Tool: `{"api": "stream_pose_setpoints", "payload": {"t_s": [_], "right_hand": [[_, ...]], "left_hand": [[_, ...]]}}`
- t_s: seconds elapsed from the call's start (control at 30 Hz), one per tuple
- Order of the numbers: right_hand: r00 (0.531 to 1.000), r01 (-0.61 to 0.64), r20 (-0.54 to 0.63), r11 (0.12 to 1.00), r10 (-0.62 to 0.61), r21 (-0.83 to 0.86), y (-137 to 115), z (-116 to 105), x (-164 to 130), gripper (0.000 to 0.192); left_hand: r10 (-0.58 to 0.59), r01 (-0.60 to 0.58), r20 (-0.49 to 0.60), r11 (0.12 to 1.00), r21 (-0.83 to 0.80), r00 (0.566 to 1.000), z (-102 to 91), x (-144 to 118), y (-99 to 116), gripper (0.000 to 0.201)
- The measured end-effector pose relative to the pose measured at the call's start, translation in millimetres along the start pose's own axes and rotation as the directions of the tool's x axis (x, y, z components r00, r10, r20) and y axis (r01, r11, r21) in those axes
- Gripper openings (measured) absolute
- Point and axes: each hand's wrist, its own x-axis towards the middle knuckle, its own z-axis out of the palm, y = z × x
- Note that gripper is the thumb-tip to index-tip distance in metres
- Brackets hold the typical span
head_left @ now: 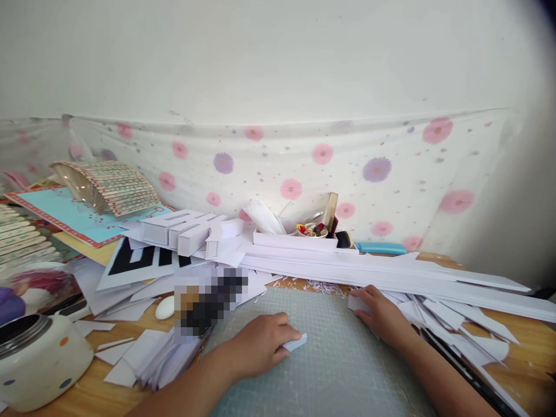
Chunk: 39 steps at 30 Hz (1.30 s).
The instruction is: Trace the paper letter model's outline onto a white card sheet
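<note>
Left hand (260, 341): rests palm-down on the cutting mat (330, 359), fingers closed on a small white block (296, 343) at its fingertips.

Right hand (379, 313): lies at the mat's far right edge, fingers curled over a second small white piece (357, 303), which touches the strip pile (391, 272). How firm the hold is cannot be told.

Step in hand, as judged: two small paper pieces are being gathered onto the mat, one per hand, well apart. Bringing them together would call for sliding both toward the bare middle of the mat and lining up their edges.

Count:
- Hands: two, both the person's own.
- Small white pieces under hand: two.
- Cutting mat: one, grey-green, gridded.
- White box letters (186, 229): a row of about four, behind the mat on the left; exact number unclear.
- Long white strips: one stacked pile, too many to count.
- White tray (295, 238) with a small bowl of bits: one.
- Blue case (381, 248): one, against the flowered cloth.
- White jar (39, 359): one, near left.
- Paper offcuts: scattered on both sides, uncounted.
</note>
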Motion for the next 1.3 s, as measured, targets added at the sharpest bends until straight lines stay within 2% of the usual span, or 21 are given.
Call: {"api": "stream_pose_setpoints", "payload": {"t_s": [0.27, 0.37, 0.43, 0.5, 0.63, 0.73, 0.83, 0.87, 0.93, 0.97, 1.07, 1.2, 1.3], "right_hand": [[1.000, 0.001, -0.015, 1.000, -0.001, -0.008, -1, -1, 1, 0.043], [1.000, 0.000, -0.025, 1.000, 0.000, -0.001, -1, -1, 0, 0.042], [0.999, 0.000, -0.032, 1.000, 0.001, 0.007, -1, -2, -1, 0.043], [0.999, 0.003, -0.041, 1.000, -0.003, 0.021, -2, -3, -2, 0.043], [0.997, 0.025, -0.079, 0.998, -0.020, 0.064, -8, -10, -2, 0.033], [0.990, 0.064, -0.135, 0.992, -0.049, 0.110, -28, -20, -2, 0.027], [0.976, 0.147, -0.185, 0.970, -0.111, 0.194, -63, -35, -11, 0.028], [0.970, 0.190, -0.196, 0.951, -0.144, 0.243, -77, -39, -16, 0.028], [0.949, 0.303, -0.234, 0.821, -0.212, 0.484, -105, -44, -26, 0.030], [0.940, 0.336, -0.243, 0.763, -0.238, 0.553, -116, -45, -31, 0.032], [0.941, 0.337, -0.251, 0.655, -0.226, 0.677, -139, -40, -40, 0.034], [0.967, 0.240, -0.239, 0.627, -0.088, 0.741, -146, -30, -43, 0.018], [0.965, 0.232, -0.255, 0.644, -0.059, 0.729, -146, -30, -44, 0.013]], "left_hand": [[0.067, -0.068, -0.080, 0.998, -0.015, 0.995, 0.8, 2, -2, 0.027], [0.059, -0.073, -0.187, 0.995, -0.071, 0.981, 0.8, 4, -4, 0.017], [0.020, -0.059, -0.303, 0.991, -0.123, 0.953, -1.5, 5, -3, 0.013], [-0.022, -0.057, -0.444, 0.985, -0.163, 0.896, -6.0, 6, -1, 0.012], [0.001, -0.134, -0.683, 0.981, -0.143, 0.731, -17.7, 3, 6, 0.010], [0.081, -0.213, -0.773, 0.975, -0.071, 0.630, -23.9, 1, 13, 0.011], [0.149, -0.263, -0.804, 0.965, -0.011, 0.576, -24.9, -1, 21, 0.014], [0.166, -0.275, -0.803, 0.961, 0.003, 0.573, -24.3, -2, 23, 0.015], [0.195, -0.292, -0.791, 0.956, 0.021, 0.581, -22.2, -3, 29, 0.017], [0.206, -0.299, -0.782, 0.954, 0.026, 0.589, -21.0, -4, 31, 0.018], [0.240, -0.318, -0.751, 0.947, 0.043, 0.615, -17.9, -5, 37, 0.019], [0.280, -0.326, -0.705, 0.943, 0.074, 0.651, -15.3, -5, 39, 0.022], [0.308, -0.325, -0.669, 0.940, 0.103, 0.677, -14.6, -5, 39, 0.024]]}}
